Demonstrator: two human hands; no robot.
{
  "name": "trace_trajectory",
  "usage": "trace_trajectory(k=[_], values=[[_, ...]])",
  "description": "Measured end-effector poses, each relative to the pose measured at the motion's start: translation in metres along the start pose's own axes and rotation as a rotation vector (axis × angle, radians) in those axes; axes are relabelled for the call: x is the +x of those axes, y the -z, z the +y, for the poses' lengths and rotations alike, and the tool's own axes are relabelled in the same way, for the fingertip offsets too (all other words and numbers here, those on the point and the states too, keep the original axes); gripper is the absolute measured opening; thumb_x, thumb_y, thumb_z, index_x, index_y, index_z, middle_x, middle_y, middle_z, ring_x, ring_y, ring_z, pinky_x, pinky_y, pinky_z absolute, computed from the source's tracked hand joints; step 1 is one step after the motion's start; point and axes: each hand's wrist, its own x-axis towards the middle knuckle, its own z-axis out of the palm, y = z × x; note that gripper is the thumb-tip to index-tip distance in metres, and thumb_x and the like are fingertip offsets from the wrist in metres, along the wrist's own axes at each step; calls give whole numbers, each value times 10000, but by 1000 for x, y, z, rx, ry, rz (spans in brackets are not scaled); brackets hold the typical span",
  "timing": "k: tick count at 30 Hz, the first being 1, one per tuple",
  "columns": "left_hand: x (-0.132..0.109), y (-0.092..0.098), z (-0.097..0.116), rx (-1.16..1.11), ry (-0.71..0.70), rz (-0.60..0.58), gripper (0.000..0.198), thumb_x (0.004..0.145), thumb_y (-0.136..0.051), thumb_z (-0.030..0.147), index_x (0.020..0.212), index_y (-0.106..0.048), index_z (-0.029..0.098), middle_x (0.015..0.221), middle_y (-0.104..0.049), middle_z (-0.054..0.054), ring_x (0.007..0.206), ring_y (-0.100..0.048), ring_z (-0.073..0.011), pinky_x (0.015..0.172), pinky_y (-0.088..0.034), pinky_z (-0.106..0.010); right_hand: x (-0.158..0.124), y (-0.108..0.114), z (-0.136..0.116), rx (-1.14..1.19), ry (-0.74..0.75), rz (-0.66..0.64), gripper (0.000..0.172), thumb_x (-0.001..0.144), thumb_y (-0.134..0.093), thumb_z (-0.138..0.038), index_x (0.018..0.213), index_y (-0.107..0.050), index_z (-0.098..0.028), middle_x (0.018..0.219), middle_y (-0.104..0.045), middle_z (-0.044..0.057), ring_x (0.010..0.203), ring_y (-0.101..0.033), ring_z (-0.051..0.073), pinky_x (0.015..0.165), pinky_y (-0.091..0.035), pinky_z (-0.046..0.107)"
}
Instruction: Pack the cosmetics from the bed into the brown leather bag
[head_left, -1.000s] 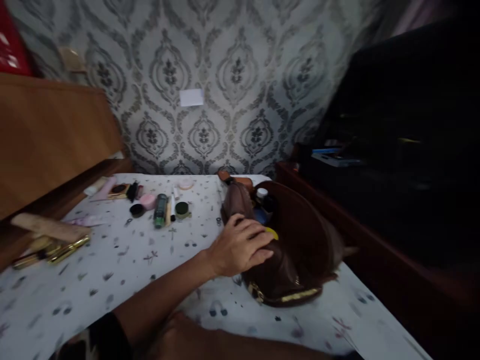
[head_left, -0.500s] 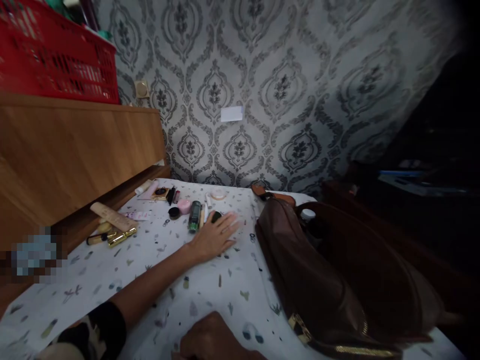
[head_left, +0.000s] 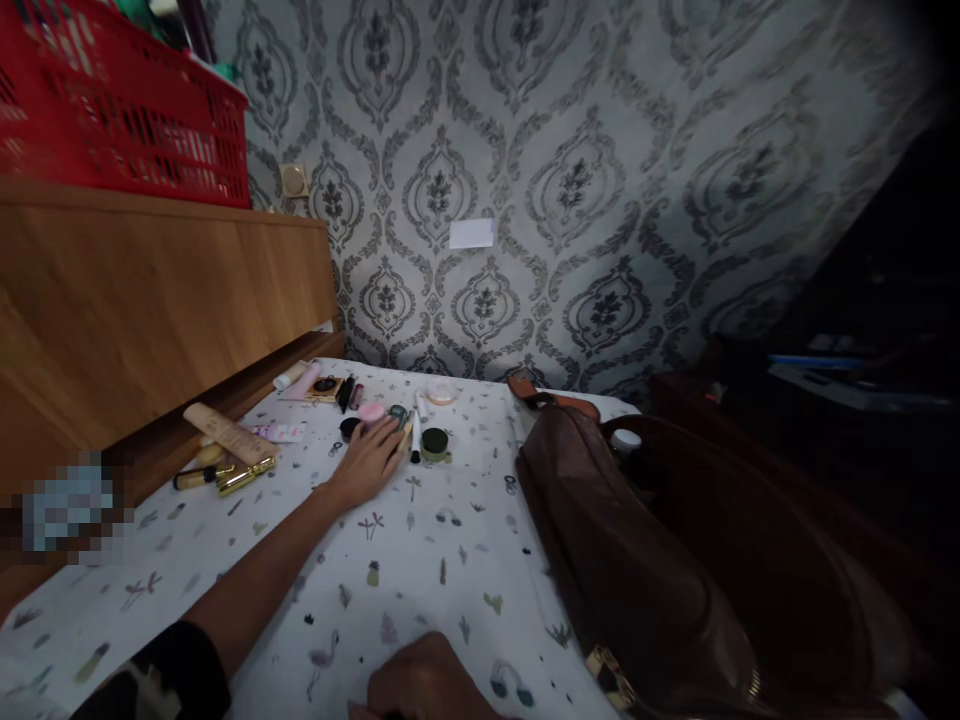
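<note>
Overlapping the green bottle [head_left: 397, 411] at far left, the left hand [head_left: 366, 462] has fingers slightly apart, likely to span it. The right hand [head_left: 429, 680] curls near; whether either grips, I cannot tell.

Mottled left sleeve [head_left: 139, 690], broad black cuff [head_left: 196, 652], bare forearm [head_left: 262, 585]

At twelve o'clock, the wallpaper [head_left: 559, 255] is silvery grey with darker damask scrolls. A red basket [head_left: 180, 150] sits at ten; at eight, a pink jar [head_left: 371, 411], a green bottle [head_left: 398, 411] and a gold tube [head_left: 247, 476]. The white cloth [head_left: 420, 570] carries flamingo, pineapple and palm prints; at four, the bag [head_left: 622, 545] is dark brown.
</note>
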Motion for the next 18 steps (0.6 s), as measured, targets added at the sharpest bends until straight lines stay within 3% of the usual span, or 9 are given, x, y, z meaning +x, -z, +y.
trace_trajectory(k=[3,6,11,14,18], values=[[1,-1,3,-34,11,13,424,1015,-356,353,1399,-489,229,1506,-471,-96,1432,-359,-231,1182,-205,-525,0,-1,3,-15,2,5,443,852,-573,-257,486,-334,-184,450,-334,-65,435,-336,46,453,-284,185],[8,-2,-4,-49,123,58,442,1029,-290,341,1416,-462,216,1535,-426,-97,1443,-337,-215,1177,-248,-474,1,2,-4,6,16,30,423,832,-573,-247,488,-335,-186,441,-338,-70,417,-327,40,438,-266,174],[25,-7,-32,-36,350,73,520,993,-310,282,1486,-339,119,1597,-268,-192,1481,-245,-305,1151,-281,-528,2,8,-18,72,56,88,425,760,-594,-184,456,-296,-181,410,-307,-77,389,-302,31,416,-242,170],[35,-9,-48,-40,401,2,545,971,-376,310,1495,-332,166,1580,-321,-169,1448,-317,-317,1116,-334,-526,2,7,-14,61,72,83,413,757,-615,-194,466,-321,-176,422,-326,-76,399,-334,34,429,-265,165],[43,-5,-60,-32,421,-81,569,953,-433,386,1487,-343,211,1514,-428,-137,1352,-449,-309,1009,-440,-467,3,4,-4,6,37,26,412,853,-605,-331,513,-430,-178,446,-400,-68,430,-399,53,454,-310,164]])
